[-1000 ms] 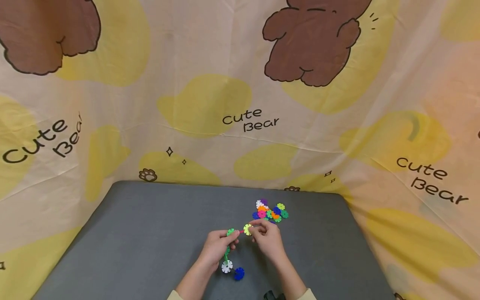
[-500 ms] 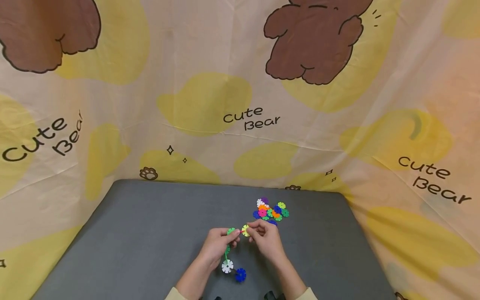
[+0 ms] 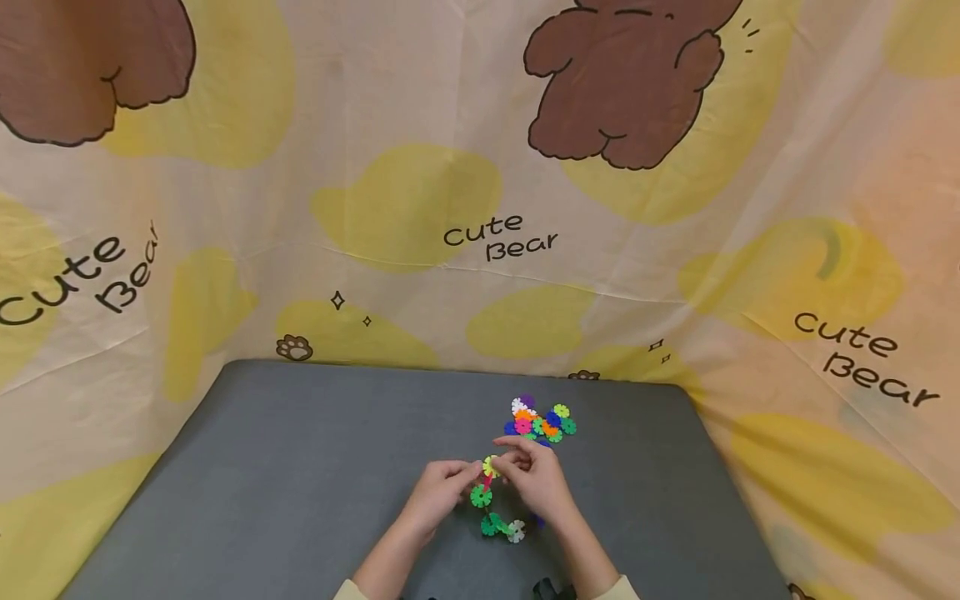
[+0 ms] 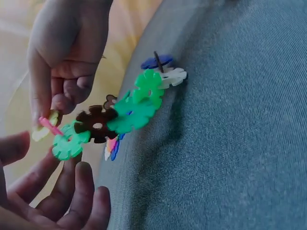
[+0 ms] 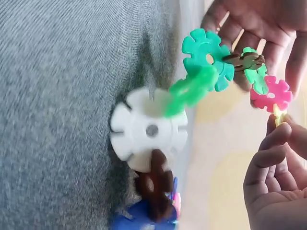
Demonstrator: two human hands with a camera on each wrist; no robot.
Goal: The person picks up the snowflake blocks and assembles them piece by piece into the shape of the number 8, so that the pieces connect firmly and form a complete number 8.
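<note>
A chain of slotted flower-shaped plastic discs hangs between the two hands. My right hand (image 3: 538,483) pinches the yellow disc (image 3: 491,466) at its upper end. Below it follow a pink disc (image 5: 272,94), a light green disc (image 4: 70,141), a brown disc (image 4: 96,124), a teal disc (image 5: 207,58), another light green disc (image 4: 148,89), a white disc (image 5: 151,129), a second brown disc (image 5: 154,184) and a blue disc (image 5: 144,216). My left hand (image 3: 442,493) is beside the upper links, thumb apart from the fingers, fingertips right by the first light green disc.
A loose pile of coloured flower discs (image 3: 536,421) lies on the grey table (image 3: 315,467) beyond the right hand. A patterned bear cloth (image 3: 390,208) hangs behind and at both sides. A black object (image 3: 553,590) shows at the bottom edge.
The left hand has let go of the chain. Its lower part has swung right, toward the right hand, and now hangs from the yellow disc. The right hand keeps its pinch.
</note>
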